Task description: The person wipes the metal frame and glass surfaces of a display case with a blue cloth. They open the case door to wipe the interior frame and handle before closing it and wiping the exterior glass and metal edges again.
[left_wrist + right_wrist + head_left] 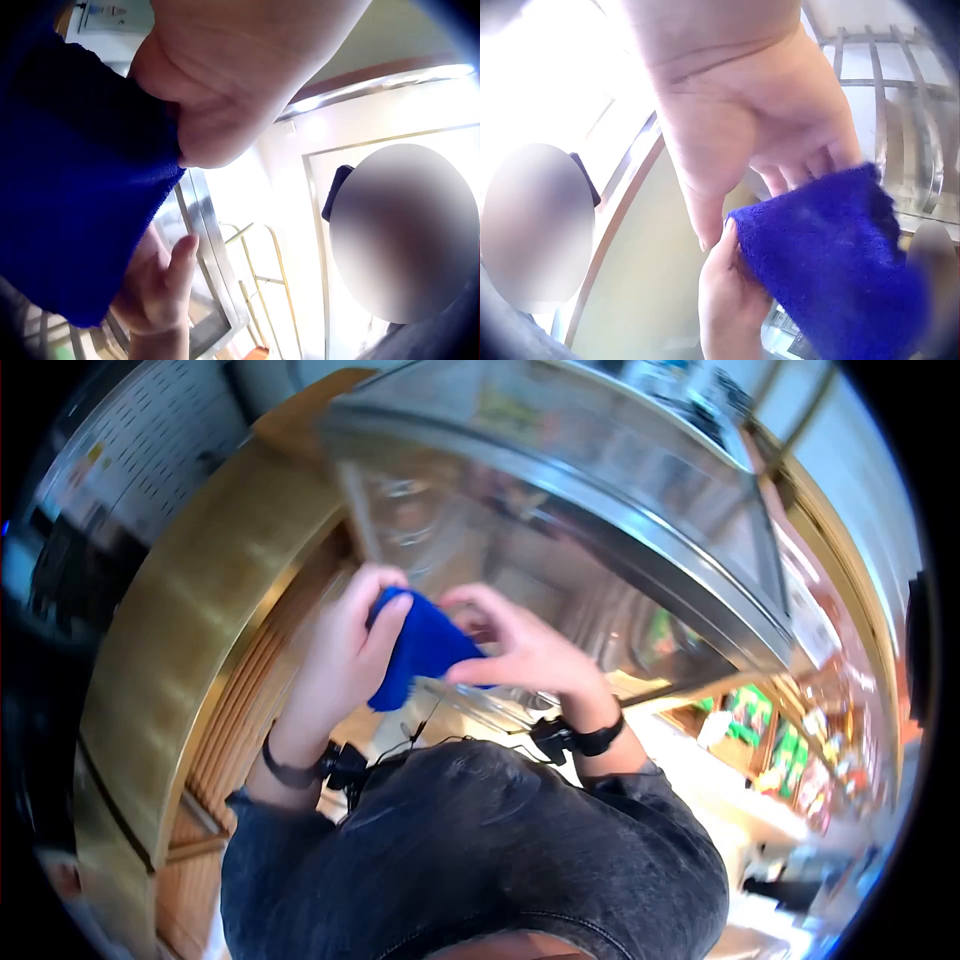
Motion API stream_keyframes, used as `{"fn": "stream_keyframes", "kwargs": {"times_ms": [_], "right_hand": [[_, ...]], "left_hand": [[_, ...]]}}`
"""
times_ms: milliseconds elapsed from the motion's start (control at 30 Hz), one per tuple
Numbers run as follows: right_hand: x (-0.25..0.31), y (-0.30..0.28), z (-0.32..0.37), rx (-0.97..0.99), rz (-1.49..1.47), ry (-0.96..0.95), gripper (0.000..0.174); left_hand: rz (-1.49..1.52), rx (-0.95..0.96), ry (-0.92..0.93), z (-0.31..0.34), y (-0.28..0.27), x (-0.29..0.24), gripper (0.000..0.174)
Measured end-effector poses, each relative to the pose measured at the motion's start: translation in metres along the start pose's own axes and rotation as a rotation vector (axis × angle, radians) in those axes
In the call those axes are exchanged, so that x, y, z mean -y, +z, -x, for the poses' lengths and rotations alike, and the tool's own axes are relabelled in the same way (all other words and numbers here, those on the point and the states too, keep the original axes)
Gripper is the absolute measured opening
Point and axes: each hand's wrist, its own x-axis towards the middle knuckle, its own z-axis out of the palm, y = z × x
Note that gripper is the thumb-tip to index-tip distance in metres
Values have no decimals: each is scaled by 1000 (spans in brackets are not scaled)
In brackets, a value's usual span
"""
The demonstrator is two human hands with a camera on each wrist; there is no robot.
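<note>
A blue cloth [418,645] hangs from the left hand [350,645], whose thumb lies over its upper edge. The right hand [525,645] is beside the cloth's right side, fingers loosely bent and thumb apart. In the left wrist view, the left hand [232,82] pinches the edge of the cloth [75,180], and the right hand [157,289] is partly behind it with its thumb out. The right wrist view has the left hand [731,300] gripping a corner of the cloth [832,255]; fingertips of the right hand [757,120] are hidden behind the cloth.
A glass-sided case with a metal frame [640,525] stands in front of the hands. At the left is a curved gold-coloured counter [190,590] with wooden slats. Green packages [748,715] are on a shelf at the right. A person, blurred, shows in the left wrist view.
</note>
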Motion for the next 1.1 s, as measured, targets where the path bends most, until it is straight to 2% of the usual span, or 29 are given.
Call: {"fn": "stream_keyframes", "kwargs": {"times_ms": [67,133,167,200,267,300,367,400,433,500,533,600,633,700,733,767,800,867,933,967,1000,1067,1100], "right_hand": [[-2,5,8,-90,191,-105,62],[18,8,18,-1,206,39,53],[5,4,19,54,219,64,41],[6,4,25,50,-2,286,32],[-16,5,41,-69,-3,65,28],[-13,0,51,-67,-53,95,28],[-14,-6,74,-136,-107,62,31],[-2,-8,87,-172,-156,38,32],[15,-10,103,-184,-169,97,32],[42,-12,135,-288,-243,97,43],[52,-8,155,-414,-268,99,48],[60,3,193,-746,-402,-79,53],[70,10,201,-981,-375,-250,54],[91,9,202,-1512,-166,-585,43],[107,1,209,-1856,-96,-606,41],[109,-17,240,-1887,65,-797,42],[123,-20,233,-2004,330,-940,41],[132,-13,219,-2003,773,-735,38],[127,-18,181,-1817,1276,-523,32],[126,-38,172,-1405,1431,-639,27],[119,-22,161,-1385,1543,-269,26],[119,-16,140,-1189,1584,-80,33],[117,-16,133,-1219,1583,-80,34]], "left_hand": [[20,169,-26,-5,15,-16,13],[29,211,131,-9,31,-25,13],[37,242,160,-16,37,-33,12],[15,290,165,-19,42,-40,12],[-43,336,330,-26,56,-46,11],[-73,342,382,-30,63,-49,11],[-24,371,373,-34,72,-58,11],[26,391,353,-35,75,-60,12],[49,361,361,-36,78,-61,14],[81,321,419,-39,83,-64,14],[108,281,472,-40,85,-65,14],[142,248,534,-44,89,-67,13],[166,212,593,-46,91,-67,13],[183,188,635,-50,93,-68,13],[190,158,671,-52,93,-67,12],[201,164,680,-54,94,-66,12],[205,125,706,-55,95,-65,12],[219,89,735,-58,96,-63,11],[233,42,782,-61,95,-59,10],[235,44,788,-62,93,-55,10],[230,23,805,-63,90,-51,10],[202,-14,814,-67,82,-42,10],[223,-55,791,-68,76,-37,10]]}}
